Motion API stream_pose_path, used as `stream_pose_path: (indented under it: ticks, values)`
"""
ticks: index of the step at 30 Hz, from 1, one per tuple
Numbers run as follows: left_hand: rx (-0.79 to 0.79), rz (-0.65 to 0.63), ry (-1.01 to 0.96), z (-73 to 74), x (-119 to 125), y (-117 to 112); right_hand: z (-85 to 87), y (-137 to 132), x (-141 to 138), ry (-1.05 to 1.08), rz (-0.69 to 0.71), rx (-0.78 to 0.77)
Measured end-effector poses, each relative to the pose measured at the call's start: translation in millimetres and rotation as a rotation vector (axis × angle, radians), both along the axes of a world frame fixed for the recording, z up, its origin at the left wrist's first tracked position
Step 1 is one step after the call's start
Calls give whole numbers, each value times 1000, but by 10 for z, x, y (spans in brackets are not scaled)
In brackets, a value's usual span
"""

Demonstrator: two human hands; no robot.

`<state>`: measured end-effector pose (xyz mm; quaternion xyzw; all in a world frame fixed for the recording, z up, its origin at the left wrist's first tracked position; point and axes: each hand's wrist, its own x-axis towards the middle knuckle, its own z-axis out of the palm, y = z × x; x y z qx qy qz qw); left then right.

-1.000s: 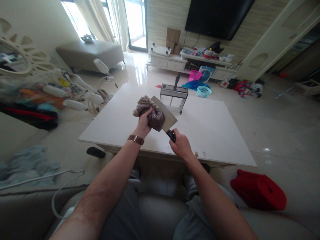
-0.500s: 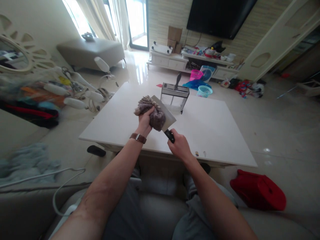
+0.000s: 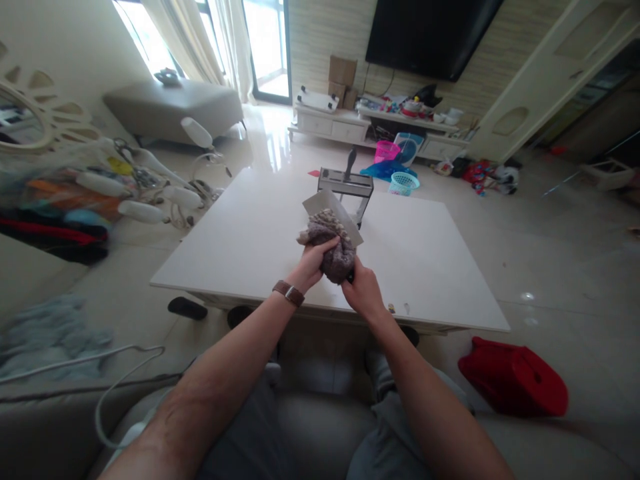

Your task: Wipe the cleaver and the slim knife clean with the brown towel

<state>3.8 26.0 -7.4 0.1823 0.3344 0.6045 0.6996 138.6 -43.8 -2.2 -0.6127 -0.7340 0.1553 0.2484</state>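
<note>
My left hand (image 3: 314, 264) is closed around a bunched brown-grey cloth (image 3: 336, 257), which lies against the broad metal blade of a cleaver (image 3: 333, 205). The cleaver's dark handle is in the grip of my right hand (image 3: 364, 288); the cloth and fingers hide most of that handle. Both hands are above the near half of the white table (image 3: 230, 247). Just beyond the blade, a knife holder (image 3: 345, 181) with a dark frame stands on the table, and a black-handled tool (image 3: 351, 163) rises from its top.
A small red object (image 3: 314, 173) is beside the holder. Two small bits (image 3: 392, 308) lie near the table's front edge. A red stool-like item (image 3: 515, 379) is on the floor at right, a lamp with white shades (image 3: 143, 211) at left. Baskets (image 3: 403, 182) stand beyond the table.
My left hand has moved right and down along the blade with the cloth, now covering the area near the handle. More of the blade's far end shows. My right hand keeps its grip.
</note>
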Motion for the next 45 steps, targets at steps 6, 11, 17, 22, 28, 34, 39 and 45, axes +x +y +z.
stream_pose_path:
  ticks: [6,11,17,22,28,34,39,45]
  values:
    - [40,75,75,60,16,-8,35,16,38,211,-58,-25]
    - [97,76,-7,177,-207,46,84,15,19,624,-92,-69]
    - [112,138,-184,253,-422,36,327,-19,142,1232,-12,-153]
    - [159,59,-172,255,-398,0,435,-65,250,1307,51,-282]
    - [149,-96,-208,199,-231,-63,400,-76,161,1332,77,-381]
    - [42,-169,-126,121,-100,-106,277,-11,71,1321,84,-518]
    - [85,-13,41,58,-27,-80,63,67,84,1186,5,-486]
    - [51,80,42,95,-145,47,72,86,76,1094,-13,-399]
